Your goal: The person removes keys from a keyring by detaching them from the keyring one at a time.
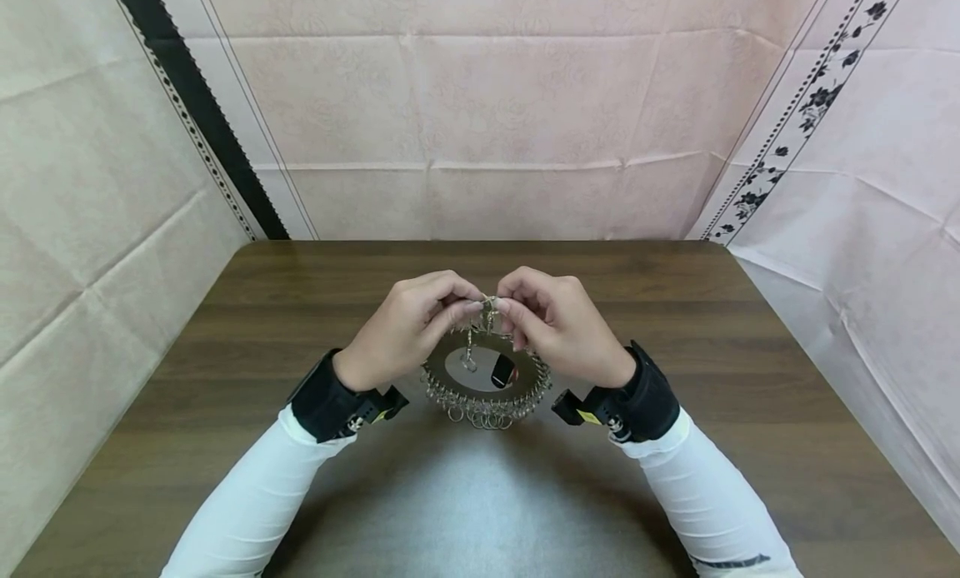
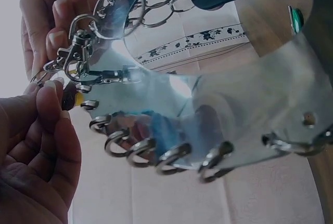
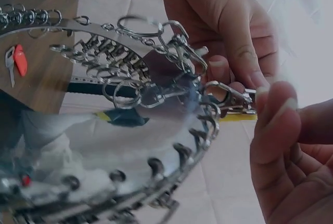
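Observation:
A shiny flat metal ring [image 1: 452, 380] with a wide hole carries many small split rings and clasps along its rim. At its far edge, the left hand [image 1: 408, 324] and right hand [image 1: 558, 324] meet, thumbs and fingertips pinching a small metal clasp [image 1: 488, 311]. In the right wrist view, the clasp [image 3: 234, 101] sits between the fingertips, close to the ring's rim. A short chain with a split ring [image 1: 468, 361] dangles near the left fingertips. The fingers partly hide the clasp.
Through the ring's hole shows a black key tag [image 1: 503, 370]. A key with a red head [image 3: 20, 60] appears beyond the ring in the right wrist view. The brown wooden table [image 1: 480, 511] has pale patterned cloth [image 1: 525, 103] behind it and along both sides.

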{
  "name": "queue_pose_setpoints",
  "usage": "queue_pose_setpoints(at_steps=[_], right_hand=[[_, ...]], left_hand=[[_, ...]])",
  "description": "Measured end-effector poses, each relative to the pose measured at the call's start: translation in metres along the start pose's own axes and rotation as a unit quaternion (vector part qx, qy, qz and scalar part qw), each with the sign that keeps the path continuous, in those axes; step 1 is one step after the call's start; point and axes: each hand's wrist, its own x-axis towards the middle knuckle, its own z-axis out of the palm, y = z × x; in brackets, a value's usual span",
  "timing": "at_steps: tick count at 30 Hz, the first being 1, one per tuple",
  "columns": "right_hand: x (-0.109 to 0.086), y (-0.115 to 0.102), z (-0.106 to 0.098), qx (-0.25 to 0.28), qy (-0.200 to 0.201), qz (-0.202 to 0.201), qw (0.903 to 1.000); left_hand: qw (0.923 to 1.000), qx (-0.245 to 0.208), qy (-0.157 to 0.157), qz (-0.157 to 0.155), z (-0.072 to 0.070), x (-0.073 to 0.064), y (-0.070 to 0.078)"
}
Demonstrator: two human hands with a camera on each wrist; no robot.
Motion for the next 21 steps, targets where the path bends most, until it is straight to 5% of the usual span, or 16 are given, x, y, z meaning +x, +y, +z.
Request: queue_pose_setpoints(at_steps=[21], right_hand=[[0.000,0.002,0.011,0.074,0.060,0.007,0.9955]], left_hand=[[0.9995,-0.011,0.015,-0.027,0.000,0.000,0.000]])
